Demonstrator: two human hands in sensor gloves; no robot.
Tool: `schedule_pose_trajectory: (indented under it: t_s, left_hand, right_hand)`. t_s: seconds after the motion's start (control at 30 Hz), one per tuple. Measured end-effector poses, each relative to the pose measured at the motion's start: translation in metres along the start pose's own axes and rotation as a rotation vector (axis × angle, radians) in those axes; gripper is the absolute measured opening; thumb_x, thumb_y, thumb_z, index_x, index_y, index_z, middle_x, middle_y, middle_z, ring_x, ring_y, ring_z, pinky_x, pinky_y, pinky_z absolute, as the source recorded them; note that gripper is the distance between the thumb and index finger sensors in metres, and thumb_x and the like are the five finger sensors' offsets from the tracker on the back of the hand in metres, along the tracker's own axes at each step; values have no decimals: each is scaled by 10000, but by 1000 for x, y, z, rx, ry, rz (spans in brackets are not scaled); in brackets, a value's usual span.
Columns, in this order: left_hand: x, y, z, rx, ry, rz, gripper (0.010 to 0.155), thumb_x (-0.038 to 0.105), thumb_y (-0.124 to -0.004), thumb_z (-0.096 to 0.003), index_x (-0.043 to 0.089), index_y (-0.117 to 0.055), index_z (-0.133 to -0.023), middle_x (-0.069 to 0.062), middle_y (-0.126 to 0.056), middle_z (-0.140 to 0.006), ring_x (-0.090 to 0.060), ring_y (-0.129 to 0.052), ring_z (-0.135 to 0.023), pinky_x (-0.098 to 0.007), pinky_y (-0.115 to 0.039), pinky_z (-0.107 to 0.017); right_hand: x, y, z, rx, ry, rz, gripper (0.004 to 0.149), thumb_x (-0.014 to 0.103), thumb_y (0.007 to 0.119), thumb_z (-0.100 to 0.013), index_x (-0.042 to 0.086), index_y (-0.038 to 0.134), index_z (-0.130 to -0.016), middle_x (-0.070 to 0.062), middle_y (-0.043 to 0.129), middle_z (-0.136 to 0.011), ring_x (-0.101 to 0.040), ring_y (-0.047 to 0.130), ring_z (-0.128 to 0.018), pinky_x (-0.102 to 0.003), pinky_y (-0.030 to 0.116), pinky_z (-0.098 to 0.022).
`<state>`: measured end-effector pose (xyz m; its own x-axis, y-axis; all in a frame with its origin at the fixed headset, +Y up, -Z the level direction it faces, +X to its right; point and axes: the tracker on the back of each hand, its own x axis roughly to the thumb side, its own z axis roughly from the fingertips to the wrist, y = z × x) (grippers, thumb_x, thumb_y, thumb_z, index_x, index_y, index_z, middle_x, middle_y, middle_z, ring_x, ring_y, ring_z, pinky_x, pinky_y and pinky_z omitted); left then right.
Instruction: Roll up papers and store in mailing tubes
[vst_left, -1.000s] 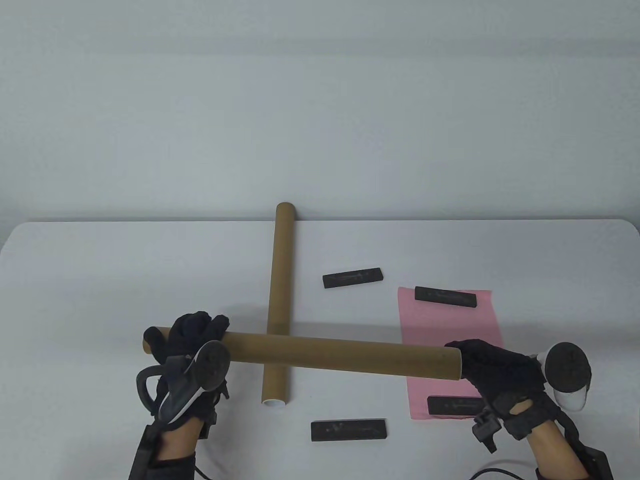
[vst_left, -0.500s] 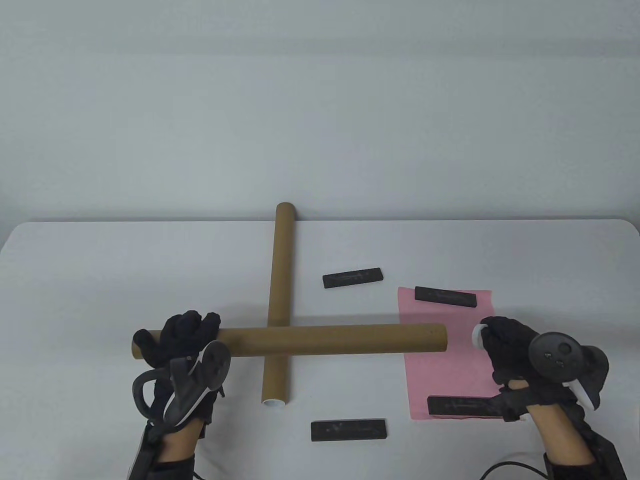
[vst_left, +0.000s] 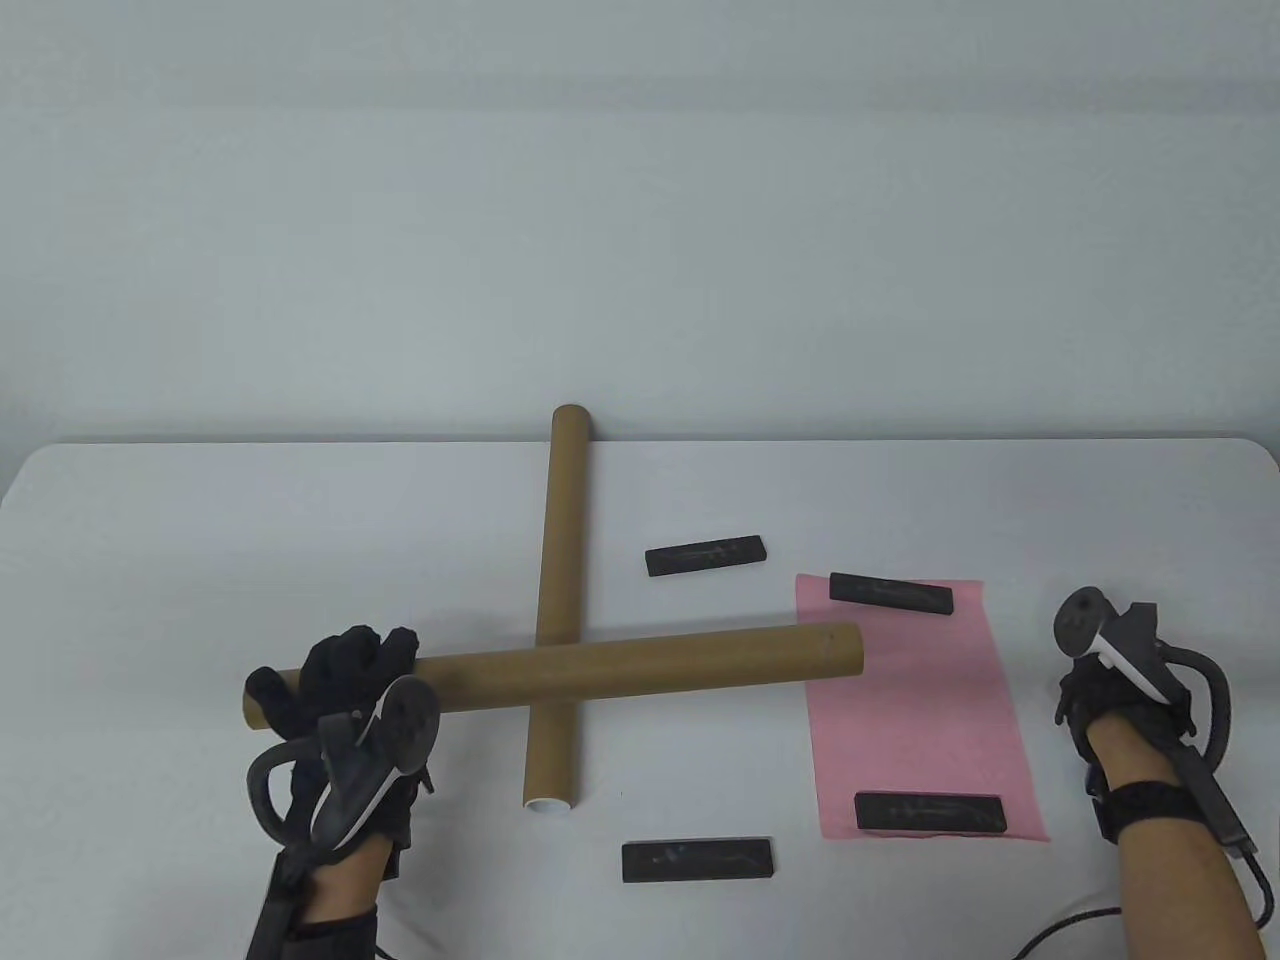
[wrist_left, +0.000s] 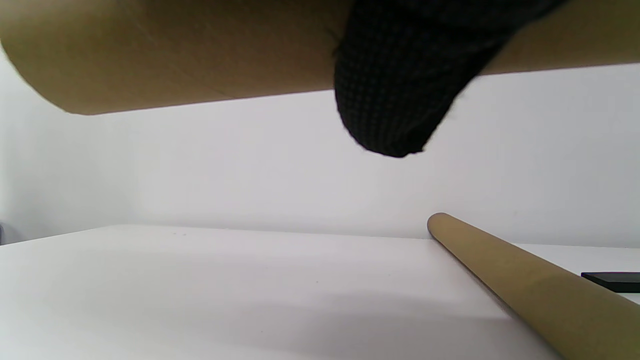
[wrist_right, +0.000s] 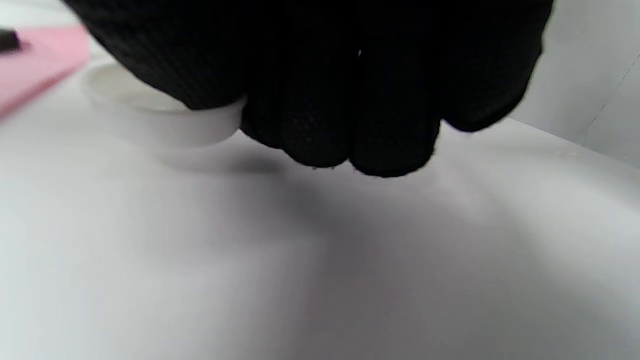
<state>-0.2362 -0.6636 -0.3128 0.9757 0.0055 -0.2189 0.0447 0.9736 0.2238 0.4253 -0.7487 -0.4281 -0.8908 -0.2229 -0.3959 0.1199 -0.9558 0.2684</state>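
My left hand grips a brown mailing tube near its left end and holds it above the table, its open right end pointing at the pink paper. In the left wrist view the tube fills the top with one finger wrapped over it. My right hand is right of the paper, low over the table. In the right wrist view its curled fingers hold a white end cap. I cannot tell whether the cap touches the table.
A second brown tube with a white cap lies front to back under the held one; it also shows in the left wrist view. Black weight bars lie on the paper's far and near ends, and on the table.
My right hand pulled the white cap off the tube's right end and carried it right, past the paper, down toward the table. My left hand drew the tube left and tilted its right end up.
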Motion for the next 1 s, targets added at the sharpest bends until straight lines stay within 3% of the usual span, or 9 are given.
schedule_pose_trajectory:
  t_s: [0.4,0.57,0.7,0.8,1.0]
  left_hand:
    - [5,0,1,-12,-19,-13,736,396,-969,-351,497,-553,-950,75,-577,-1070,-222,-720,-1062,-741,-439,-727]
    - [7,-2,2,-28,-25,-3,736,404,-966,-352,495,-553,-953,72,-582,-1068,-224,-731,-1055,-736,-452,-725]
    - [7,-2,2,-40,-22,-11,737,407,-966,-350,498,-552,-953,74,-581,-1069,-222,-727,-1057,-732,-448,-726]
    - [8,-4,3,-61,-15,-13,737,418,-963,-349,499,-552,-955,74,-587,-1068,-222,-739,-1048,-725,-459,-720]
    - [13,-8,1,-97,-14,-30,741,440,-952,-352,499,-539,-963,69,-588,-1068,-224,-749,-1034,-703,-472,-712]
  right_hand:
    - [9,6,1,-73,44,120,374,432,847,-499,186,950,-761,-51,1034,-671,-299,1067,-595,-541,873,-490]
    - [10,-16,13,-153,41,56,458,452,831,-500,144,909,-829,-99,998,-743,-354,1048,-638,-564,857,-505]
    - [13,-55,53,-322,-115,-172,495,449,831,-496,126,885,-867,-130,971,-791,-400,1024,-681,-593,859,-495]
    - [13,-67,93,-381,-211,-407,516,444,835,-503,102,882,-886,-161,954,-826,-445,996,-718,-636,844,-492]
    - [18,-83,177,-528,-487,-655,632,501,811,-518,82,779,-990,-201,850,-952,-507,896,-842,-672,796,-538]
